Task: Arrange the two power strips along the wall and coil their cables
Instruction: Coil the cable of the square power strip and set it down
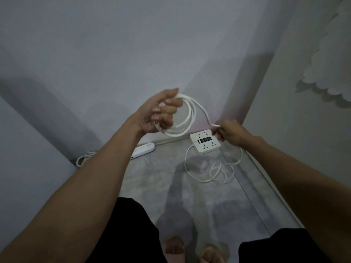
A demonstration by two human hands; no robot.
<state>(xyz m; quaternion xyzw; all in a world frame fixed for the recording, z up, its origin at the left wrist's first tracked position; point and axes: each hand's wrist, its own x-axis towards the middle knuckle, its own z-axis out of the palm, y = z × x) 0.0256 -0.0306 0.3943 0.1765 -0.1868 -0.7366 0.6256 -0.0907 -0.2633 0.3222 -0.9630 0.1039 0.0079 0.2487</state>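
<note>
At the far left, by the foot of the wall (95,44), a small bunch of white cable (83,158) lies on the floor (152,183); the left arm hides part of it; just to its right lies the long power strip (143,149), white and thin, close along the wall, with its near end tucked behind the arm; next comes the left hand (161,111), held up in the air with its fingers curled tight around a few round loops of white cord (187,118); the loops hang down from the fist, one on top of another; from the top of the loops one line of cord runs down and to the right, to the right hand (230,132); that hand pinches the cord between thumb and fingers, just above the square power strip (205,142); the two hands are apart, with the cord stretched between them; the square power strip is white with a dark bar in the middle, and it sits flat on the floor near the corner where two walls meet; more of its cord (214,170) comes out from its left side and lies in loose, messy curls on the floor in front of it; at the far right a white frilly cloth (330,59) hangs beside the side wall; at the bottom you can see black shorts (131,230) and two feet in slippers (191,251).
</note>
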